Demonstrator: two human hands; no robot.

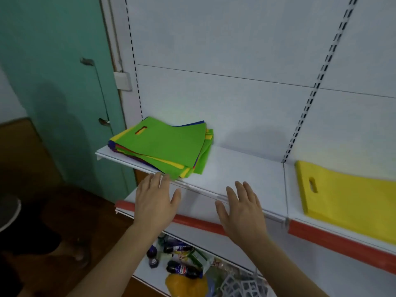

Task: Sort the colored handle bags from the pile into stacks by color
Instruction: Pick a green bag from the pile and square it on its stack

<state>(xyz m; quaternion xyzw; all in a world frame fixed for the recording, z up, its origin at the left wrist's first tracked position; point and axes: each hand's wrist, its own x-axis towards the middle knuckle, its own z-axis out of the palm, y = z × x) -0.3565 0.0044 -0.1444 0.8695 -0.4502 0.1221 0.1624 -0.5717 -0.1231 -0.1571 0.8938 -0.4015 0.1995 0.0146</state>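
A pile of colored handle bags [165, 146] lies at the left end of a white shelf [242, 174], a green bag on top, with yellow, blue and red edges showing beneath. At the right, a single yellow bag [351, 200] lies flat on the adjoining shelf section. My left hand [156, 202] hovers with straight fingers just in front of the pile's near corner. My right hand [242, 211] is spread flat over the shelf's front edge, right of the pile. Neither hand holds anything.
A lower shelf with a red front strip [199, 224] juts out beneath. Under it stand dark bottles [182, 269], a yellow packet and a grey plastic rack. A green door [64, 82] is at the left, a slotted upright [321, 78] behind.
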